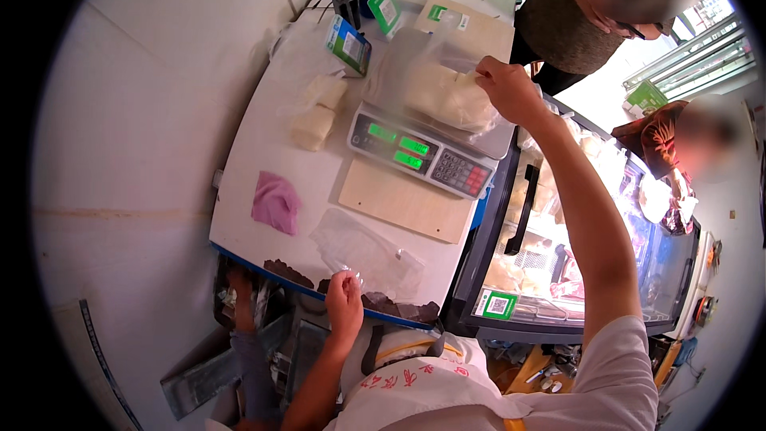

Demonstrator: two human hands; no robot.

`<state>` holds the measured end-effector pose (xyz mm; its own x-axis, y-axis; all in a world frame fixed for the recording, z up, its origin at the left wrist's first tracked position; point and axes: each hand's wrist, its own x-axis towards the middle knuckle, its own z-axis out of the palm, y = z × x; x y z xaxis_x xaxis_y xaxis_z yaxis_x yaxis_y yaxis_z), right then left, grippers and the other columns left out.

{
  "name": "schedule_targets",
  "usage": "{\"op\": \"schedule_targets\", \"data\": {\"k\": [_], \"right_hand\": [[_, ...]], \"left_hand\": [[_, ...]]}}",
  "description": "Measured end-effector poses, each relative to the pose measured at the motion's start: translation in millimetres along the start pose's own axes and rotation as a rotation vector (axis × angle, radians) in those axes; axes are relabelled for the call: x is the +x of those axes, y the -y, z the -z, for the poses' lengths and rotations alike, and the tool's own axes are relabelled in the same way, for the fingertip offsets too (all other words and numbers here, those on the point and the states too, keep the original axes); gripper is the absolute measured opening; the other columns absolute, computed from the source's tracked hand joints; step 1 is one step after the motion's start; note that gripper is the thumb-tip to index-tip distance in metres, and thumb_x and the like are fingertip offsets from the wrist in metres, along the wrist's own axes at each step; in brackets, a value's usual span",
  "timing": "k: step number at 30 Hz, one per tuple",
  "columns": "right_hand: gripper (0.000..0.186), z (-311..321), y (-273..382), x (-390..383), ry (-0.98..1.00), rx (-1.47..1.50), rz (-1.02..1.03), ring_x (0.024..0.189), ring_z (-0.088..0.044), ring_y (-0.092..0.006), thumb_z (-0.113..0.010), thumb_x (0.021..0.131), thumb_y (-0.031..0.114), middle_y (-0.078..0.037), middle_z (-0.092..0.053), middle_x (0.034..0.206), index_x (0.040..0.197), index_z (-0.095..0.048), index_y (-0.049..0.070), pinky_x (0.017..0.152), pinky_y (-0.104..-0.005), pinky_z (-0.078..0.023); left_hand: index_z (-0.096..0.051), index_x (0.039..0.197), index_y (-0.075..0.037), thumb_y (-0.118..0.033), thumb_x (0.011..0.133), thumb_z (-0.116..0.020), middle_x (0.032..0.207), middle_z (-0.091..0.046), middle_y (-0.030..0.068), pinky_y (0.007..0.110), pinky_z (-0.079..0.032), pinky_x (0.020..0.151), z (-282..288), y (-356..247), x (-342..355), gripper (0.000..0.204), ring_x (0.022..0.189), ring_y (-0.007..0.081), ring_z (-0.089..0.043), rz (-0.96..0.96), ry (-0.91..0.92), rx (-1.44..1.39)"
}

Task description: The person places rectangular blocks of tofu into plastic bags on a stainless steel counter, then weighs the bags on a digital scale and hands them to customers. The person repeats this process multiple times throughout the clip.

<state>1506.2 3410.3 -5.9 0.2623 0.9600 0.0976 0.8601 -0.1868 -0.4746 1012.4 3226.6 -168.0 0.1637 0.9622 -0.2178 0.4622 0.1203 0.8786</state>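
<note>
My right hand [507,89] is closed on the edge of a clear plastic bag with pale, tofu-like blocks [451,96] in it. That bag sits on the metal pan of a digital scale [419,156], whose green display is lit. My left hand [345,303] is closed at the table's near edge, its fingers pinching an empty clear plastic bag [371,251] that lies flat on the white tabletop. Left of the scale rests another clear bag holding pale blocks [315,116].
A pink cloth [276,203] lies on the white table [247,144]. Behind are code stands [349,45] and a wooden board [479,32]. A glass-topped display case [519,207] stands to the right. Two people [566,24] are across the counter; another person's arm [243,303] reaches in below left.
</note>
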Motion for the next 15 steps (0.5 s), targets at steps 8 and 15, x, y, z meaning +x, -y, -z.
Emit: {"op": "schedule_targets", "data": {"k": [8, 15], "right_hand": [[0.018, 40, 54, 31, 0.064, 0.005, 0.165, 0.074, -0.069, -0.0354, -0.066, 0.101, 0.019, -0.021, -0.071, 0.084, 0.111, -0.067, 0.003, 0.073, -0.0431, -0.055], [0.016, -38, 27, 44, -0.097, -0.433, 0.317, 0.089, -0.074, -0.0423, -0.056, 0.096, 0.009, -0.020, -0.076, 0.098, 0.109, -0.064, 0.007, 0.081, -0.0519, -0.059]], "left_hand": [[-0.063, 0.113, -0.002, -0.011, 0.106, -0.064, 0.096, -0.067, 0.0071, 0.030, -0.054, 0.075, -15, -4, 13, 0.012, 0.083, 0.0147, -0.065, 0.009, -0.008, -0.043], [-0.065, 0.113, -0.002, -0.011, 0.105, -0.063, 0.093, -0.067, 0.0099, 0.034, -0.054, 0.076, -29, -39, 30, 0.013, 0.081, 0.0195, -0.063, -0.023, -0.025, -0.083]]}}
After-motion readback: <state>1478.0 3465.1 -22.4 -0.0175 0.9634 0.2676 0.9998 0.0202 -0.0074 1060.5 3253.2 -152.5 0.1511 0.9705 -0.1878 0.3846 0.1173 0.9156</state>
